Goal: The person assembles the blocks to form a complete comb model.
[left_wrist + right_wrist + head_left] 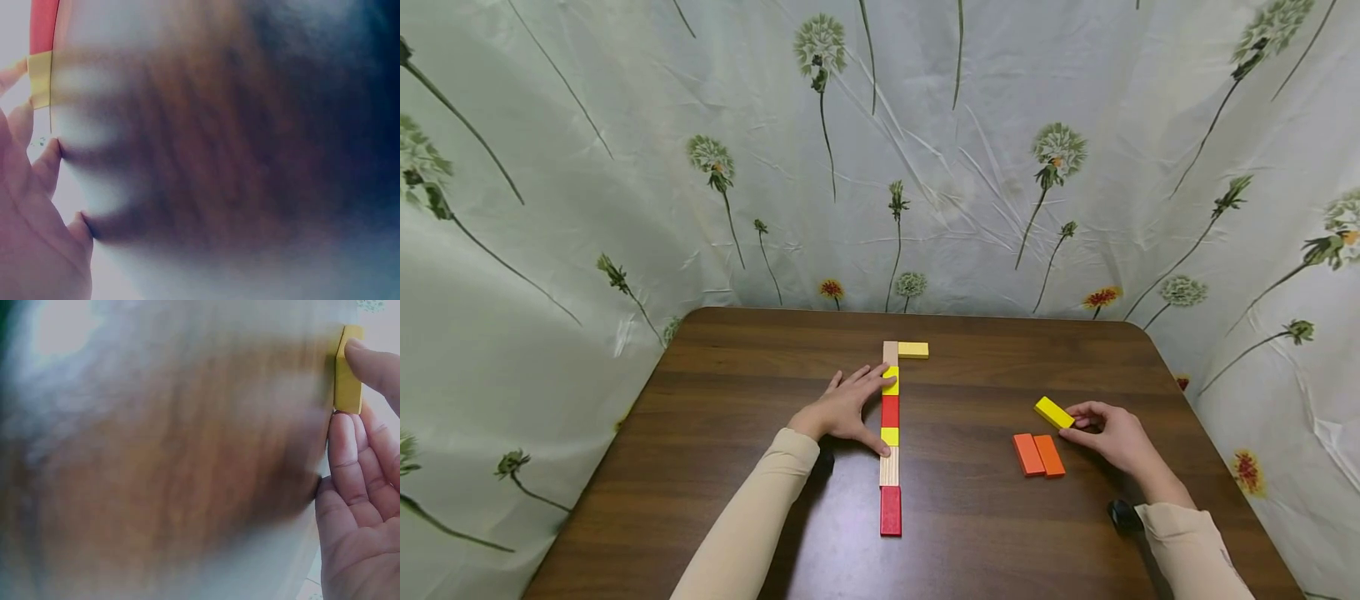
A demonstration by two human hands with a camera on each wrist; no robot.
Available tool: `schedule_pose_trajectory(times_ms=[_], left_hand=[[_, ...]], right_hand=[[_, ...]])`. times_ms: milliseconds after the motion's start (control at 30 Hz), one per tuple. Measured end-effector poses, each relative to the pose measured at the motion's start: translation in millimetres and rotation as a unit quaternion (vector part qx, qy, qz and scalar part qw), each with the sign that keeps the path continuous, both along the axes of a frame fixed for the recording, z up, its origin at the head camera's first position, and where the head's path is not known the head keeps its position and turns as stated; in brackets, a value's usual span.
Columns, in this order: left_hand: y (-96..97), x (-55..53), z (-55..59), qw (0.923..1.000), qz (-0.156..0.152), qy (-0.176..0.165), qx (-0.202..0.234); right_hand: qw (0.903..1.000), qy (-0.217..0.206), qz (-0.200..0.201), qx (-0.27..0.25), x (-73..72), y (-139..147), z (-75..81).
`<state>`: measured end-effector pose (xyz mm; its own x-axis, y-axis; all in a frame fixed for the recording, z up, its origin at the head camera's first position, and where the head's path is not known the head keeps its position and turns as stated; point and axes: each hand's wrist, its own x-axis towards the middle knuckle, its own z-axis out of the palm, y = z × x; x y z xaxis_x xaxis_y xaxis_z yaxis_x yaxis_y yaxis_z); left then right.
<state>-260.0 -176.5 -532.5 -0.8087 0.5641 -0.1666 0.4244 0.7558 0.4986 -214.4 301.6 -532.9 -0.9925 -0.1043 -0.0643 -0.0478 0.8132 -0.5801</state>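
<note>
A straight row of wooden blocks runs toward the person: a plain block point(891, 352) at the far end, then yellow, a red block point(890, 411), yellow, a striped plain block point(889, 471) and a red block point(891, 511) nearest. My left hand point(846, 408) lies along the row's left side, fingers spread, fingertips at the upper yellow block point(891, 388) and thumb tip at the striped block. At the right, my right hand point(1112, 437) pinches one end of a yellow block point(1051, 411); the thumb overlaps this block point(349, 381) in the right wrist view.
A pale yellow block point(913, 350) juts rightward from the row's far end. Two orange blocks point(1028, 455) lie side by side left of the right hand. The brown table point(715, 433) ends at a flower-patterned curtain point(970, 208).
</note>
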Motion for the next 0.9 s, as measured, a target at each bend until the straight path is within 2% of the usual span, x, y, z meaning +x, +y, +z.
schedule_pose_trajectory(times_ms=[300, 533, 900], left_hand=[[-0.4, 0.8, 1.7, 1.0000, 0.000, 0.000, 0.004], [-1.0, 0.6, 1.1, 1.0000, 0.000, 0.000, 0.006], [-0.7, 0.8, -0.1, 1.0000, 0.000, 0.002, 0.006]], right_hand=[[0.9998, -0.019, 0.009, 0.002, -6.5, 2.8, 3.6], [1.0000, -0.004, 0.005, 0.004, -11.6, 3.6, 4.2], [0.9994, 0.008, 0.024, -0.023, -34.0, -23.4, 23.5]])
